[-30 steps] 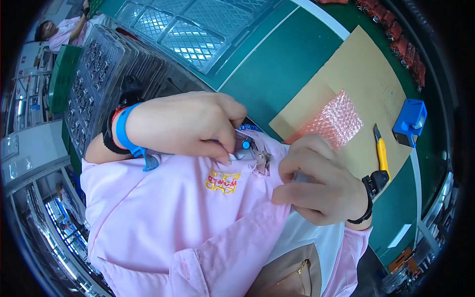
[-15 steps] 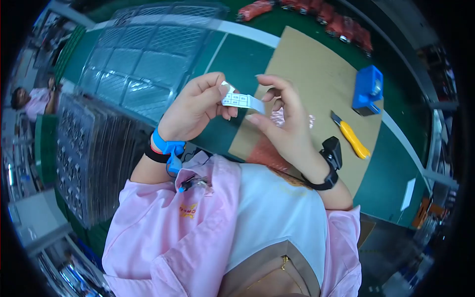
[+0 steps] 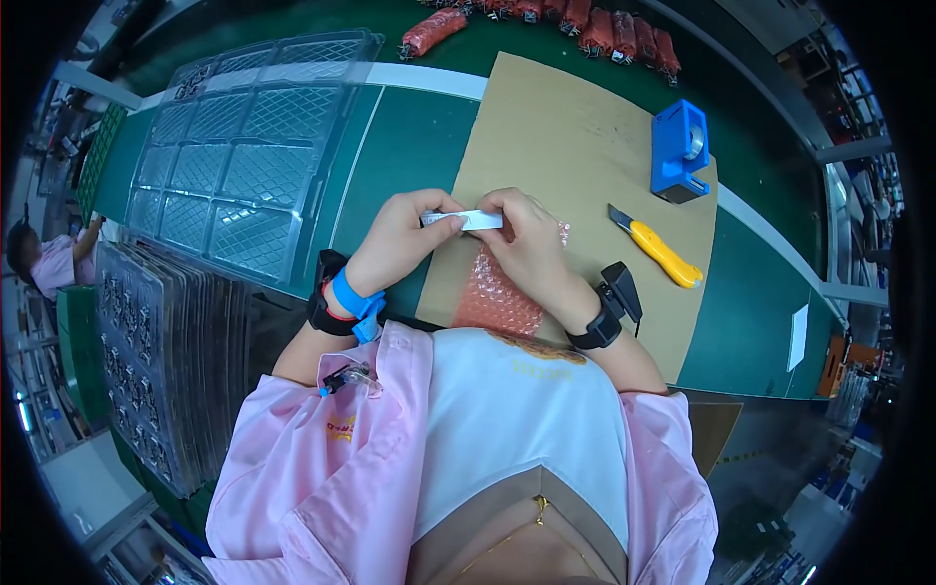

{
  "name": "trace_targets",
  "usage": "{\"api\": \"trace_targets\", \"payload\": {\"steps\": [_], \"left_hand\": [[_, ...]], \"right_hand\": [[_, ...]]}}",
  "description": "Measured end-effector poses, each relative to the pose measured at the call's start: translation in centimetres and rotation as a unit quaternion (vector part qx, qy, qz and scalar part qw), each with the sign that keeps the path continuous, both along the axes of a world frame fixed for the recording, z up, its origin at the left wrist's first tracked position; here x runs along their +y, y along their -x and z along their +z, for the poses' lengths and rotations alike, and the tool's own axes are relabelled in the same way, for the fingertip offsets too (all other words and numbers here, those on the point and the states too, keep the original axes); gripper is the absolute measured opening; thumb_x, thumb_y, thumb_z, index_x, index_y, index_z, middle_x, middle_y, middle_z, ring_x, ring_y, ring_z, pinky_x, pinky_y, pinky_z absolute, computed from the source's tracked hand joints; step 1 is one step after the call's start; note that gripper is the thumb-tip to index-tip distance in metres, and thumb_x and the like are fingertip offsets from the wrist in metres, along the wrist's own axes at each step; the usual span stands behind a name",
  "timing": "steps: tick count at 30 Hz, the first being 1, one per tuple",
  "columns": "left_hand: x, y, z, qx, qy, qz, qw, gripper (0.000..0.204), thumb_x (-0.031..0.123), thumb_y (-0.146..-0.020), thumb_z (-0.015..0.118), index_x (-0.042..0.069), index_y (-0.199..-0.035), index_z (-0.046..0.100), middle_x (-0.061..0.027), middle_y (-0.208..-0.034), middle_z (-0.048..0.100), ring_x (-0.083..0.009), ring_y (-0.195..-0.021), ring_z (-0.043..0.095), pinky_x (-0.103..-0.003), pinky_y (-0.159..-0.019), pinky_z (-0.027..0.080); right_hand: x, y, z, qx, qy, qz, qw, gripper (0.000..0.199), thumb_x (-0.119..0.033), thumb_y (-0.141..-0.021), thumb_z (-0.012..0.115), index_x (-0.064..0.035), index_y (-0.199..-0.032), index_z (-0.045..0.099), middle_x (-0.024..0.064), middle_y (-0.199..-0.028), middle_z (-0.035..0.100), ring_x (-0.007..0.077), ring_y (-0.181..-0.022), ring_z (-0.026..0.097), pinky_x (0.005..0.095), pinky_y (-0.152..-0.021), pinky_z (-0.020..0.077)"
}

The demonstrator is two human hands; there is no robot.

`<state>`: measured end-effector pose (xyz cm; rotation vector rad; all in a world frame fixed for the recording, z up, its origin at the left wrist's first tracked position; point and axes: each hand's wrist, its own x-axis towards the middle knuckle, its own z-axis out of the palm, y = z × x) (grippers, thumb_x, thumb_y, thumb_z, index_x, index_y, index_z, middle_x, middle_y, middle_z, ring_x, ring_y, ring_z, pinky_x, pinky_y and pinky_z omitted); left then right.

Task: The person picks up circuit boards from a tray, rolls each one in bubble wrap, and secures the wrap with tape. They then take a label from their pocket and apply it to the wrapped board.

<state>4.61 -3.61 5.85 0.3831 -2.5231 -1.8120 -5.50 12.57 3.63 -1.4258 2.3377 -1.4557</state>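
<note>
Between my two hands a small white label strip (image 3: pixel 480 220) is stretched out, held over the cardboard sheet. My left hand (image 3: pixel 408 234) pinches its left end between thumb and fingers. At the other end my right hand (image 3: pixel 526 239) is closed, thumb and fingertips on the strip. Just below my right hand lies a pink bubble wrap bag (image 3: pixel 499 294) on the cardboard, partly covered by that hand. To the right rests a yellow utility knife (image 3: pixel 665 253) with its blade end pointing away from me.
A blue tape dispenser (image 3: pixel 673 161) stands on the cardboard sheet (image 3: pixel 556 117). Clear plastic trays (image 3: pixel 234 166) lie at left, and a stack of trays (image 3: pixel 156 351) stands beside the bench. Red wrapped bundles (image 3: pixel 585 29) line the far side. A person (image 3: pixel 58 258) is at far left.
My hands have come closer together and lower. The right hand, open before, has closed on the label's right end. More of the pink bubble wrap bag shows.
</note>
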Motion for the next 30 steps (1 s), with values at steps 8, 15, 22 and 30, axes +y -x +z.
{"api": "trace_targets", "payload": {"steps": [8, 15, 22, 30], "left_hand": [[1.6, 0.8, -1.2, 0.224, 0.27, 0.1, 0.931, 0.017, 0.012, -0.09, 0.06, 0.003, -0.104, 0.06, -0.0068, -0.096, 0.059, -0.0167, -0.089, 0.06, -0.031, -0.078, 0.046], [3.3, 0.2, -1.1, 0.097, -0.32, 0.204, 0.92, 0.02, 0.014, -0.095, 0.054, 0.0, -0.108, 0.059, -0.0072, -0.095, 0.062, -0.0155, -0.09, 0.062, -0.028, -0.079, 0.049], [3.1, 1.0, -1.6, 0.039, -0.409, 0.114, 0.905, 0.024, 0.012, -0.097, 0.05, -0.003, -0.115, 0.057, -0.0092, -0.104, 0.064, -0.0145, -0.093, 0.063, -0.026, -0.078, 0.051], [4.2, 1.4, -1.3, 0.024, -0.299, 0.131, 0.945, 0.02, 0.008, -0.096, 0.051, -0.003, -0.11, 0.06, -0.0068, -0.096, 0.067, -0.012, -0.085, 0.065, -0.024, -0.073, 0.053]], "right_hand": [[0.9, 1.2, 0.6, -0.172, -0.022, 0.013, 0.985, 0.024, 0.003, -0.069, 0.074, -0.003, -0.087, 0.058, 0.008, -0.083, 0.061, 0.0222, -0.072, 0.061, 0.0326, -0.061, 0.0486], [0.9, 1.2, -0.2, 0.172, 0.104, -0.016, 0.98, 0.021, 0.005, -0.071, 0.07, -0.0019, -0.088, 0.06, 0.0119, -0.086, 0.061, 0.0272, -0.071, 0.06, 0.0323, -0.06, 0.0485], [0.2, -0.3, 0.6, 0.017, 0.129, 0.024, 0.991, 0.02, 0.004, -0.072, 0.07, -0.0001, -0.09, 0.062, 0.0142, -0.087, 0.061, 0.0288, -0.074, 0.061, 0.034, -0.063, 0.0505], [0.0, 0.5, -0.5, 0.087, 0.068, -0.066, 0.992, 0.015, 0.002, -0.074, 0.069, -0.0001, -0.088, 0.065, 0.0118, -0.085, 0.061, 0.0291, -0.074, 0.061, 0.0351, -0.063, 0.0491]]}}
